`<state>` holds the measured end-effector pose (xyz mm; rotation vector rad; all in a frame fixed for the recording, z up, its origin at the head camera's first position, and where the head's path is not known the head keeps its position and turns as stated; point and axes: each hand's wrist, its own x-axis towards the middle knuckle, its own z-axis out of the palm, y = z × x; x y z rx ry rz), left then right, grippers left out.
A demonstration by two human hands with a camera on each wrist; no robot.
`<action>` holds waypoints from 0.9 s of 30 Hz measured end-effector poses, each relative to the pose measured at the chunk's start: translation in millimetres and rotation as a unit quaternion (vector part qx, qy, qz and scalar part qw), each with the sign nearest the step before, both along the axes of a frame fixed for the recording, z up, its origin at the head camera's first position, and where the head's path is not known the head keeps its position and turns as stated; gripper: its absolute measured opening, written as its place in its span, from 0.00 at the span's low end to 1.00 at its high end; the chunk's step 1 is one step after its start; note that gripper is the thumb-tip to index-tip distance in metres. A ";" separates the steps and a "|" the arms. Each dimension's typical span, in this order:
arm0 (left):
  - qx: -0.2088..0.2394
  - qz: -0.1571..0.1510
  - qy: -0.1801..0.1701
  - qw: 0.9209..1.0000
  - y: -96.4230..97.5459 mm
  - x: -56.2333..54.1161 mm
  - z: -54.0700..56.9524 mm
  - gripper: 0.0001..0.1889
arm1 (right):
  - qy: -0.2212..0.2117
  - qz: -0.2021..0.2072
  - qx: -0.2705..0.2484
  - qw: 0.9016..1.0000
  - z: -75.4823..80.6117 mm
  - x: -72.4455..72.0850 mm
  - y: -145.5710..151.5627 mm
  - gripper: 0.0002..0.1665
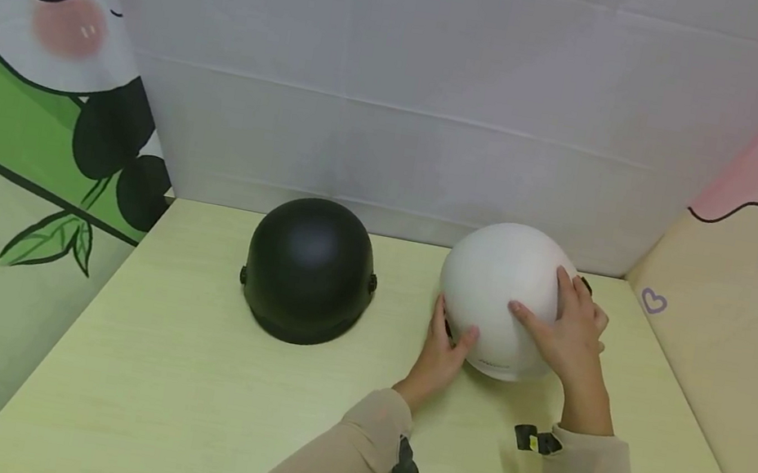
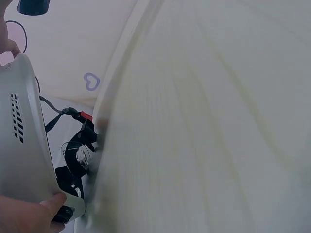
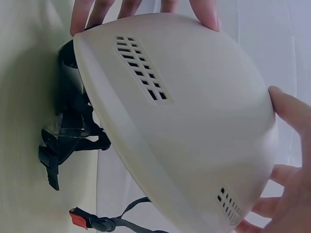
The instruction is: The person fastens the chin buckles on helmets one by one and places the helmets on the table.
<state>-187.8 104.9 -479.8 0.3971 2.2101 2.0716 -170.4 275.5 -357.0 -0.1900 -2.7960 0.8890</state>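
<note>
Both your left hand (image 1: 439,360) and right hand (image 1: 570,337) grip the white helmet (image 1: 497,276), fingers spread; crown up, rim tilted, long axis unclear.

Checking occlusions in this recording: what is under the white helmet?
Black straps and a red buckle piece show beneath the white helmet. Most of its inside cannot be seen, covered by the helmet's own shell.

Head view: above the table (image 1: 174,403), facing forward and down; farthest.
Left wrist view: low, turned sideways along the table, white helmet (image 1: 491,279) near.
Right wrist view: close, turned sideways, white helmet filling most.
Shared: white helmet, 3 views; purple heart (image 1: 642,295), head and left wrist.
</note>
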 end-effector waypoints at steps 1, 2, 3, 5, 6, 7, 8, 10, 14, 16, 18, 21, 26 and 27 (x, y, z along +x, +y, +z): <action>0.001 0.001 0.002 1.000 0.0 0.5 -0.1 0.44 | 0.001 0.001 0.002 1.000 0.8 0.3 -0.8 0.58; 0.002 0.002 0.003 1.000 0.0 1.0 -0.1 0.44 | 0.002 0.001 0.004 1.000 1.4 0.7 -1.5 0.58; 0.003 0.003 0.005 1.000 0.1 1.4 -0.3 0.44 | 0.002 0.002 0.006 1.000 2.0 1.0 -2.1 0.58; 0.008 0.004 0.006 1.000 0.2 2.4 -0.5 0.44 | 0.003 0.003 0.010 1.000 3.1 1.7 -3.1 0.58; 0.010 0.003 0.005 1.000 0.3 3.0 -0.5 0.44 | 0.005 0.004 0.012 1.000 3.5 1.9 -3.5 0.58; 0.013 0.003 0.004 1.000 0.4 3.7 -0.5 0.44 | 0.006 0.005 0.013 1.000 3.8 2.2 -3.9 0.58; 0.016 0.003 0.004 1.000 0.6 4.4 -0.6 0.44 | 0.007 0.006 0.014 1.000 4.1 2.2 -4.3 0.58; 0.023 0.002 0.004 1.000 1.0 5.6 -0.7 0.44 | 0.010 0.008 0.018 1.000 4.7 2.5 -5.1 0.58; 0.034 0.004 0.007 0.999 2.8 7.3 -3.1 0.43 | 0.017 0.011 0.023 1.000 6.6 4.1 -7.1 0.58; 0.043 0.005 0.009 0.999 3.9 7.9 -4.6 0.43 | 0.022 0.013 0.025 0.999 7.4 5.2 -8.1 0.58; 0.048 0.008 0.007 0.999 4.7 8.4 -6.4 0.43 | 0.027 0.014 0.026 0.999 7.8 5.8 -9.2 0.57; 0.051 0.005 0.005 0.999 4.3 9.5 -7.5 0.43 | 0.030 0.012 0.027 0.999 8.3 6.9 -10.7 0.57; 0.032 0.001 0.002 0.999 -0.3 10.6 -6.4 0.44 | 0.024 0.007 0.026 0.999 8.8 7.3 -14.6 0.57; 0.026 0.001 0.002 1.000 -1.5 10.4 -6.5 0.44 | 0.023 0.006 0.026 0.999 8.7 7.2 -15.5 0.57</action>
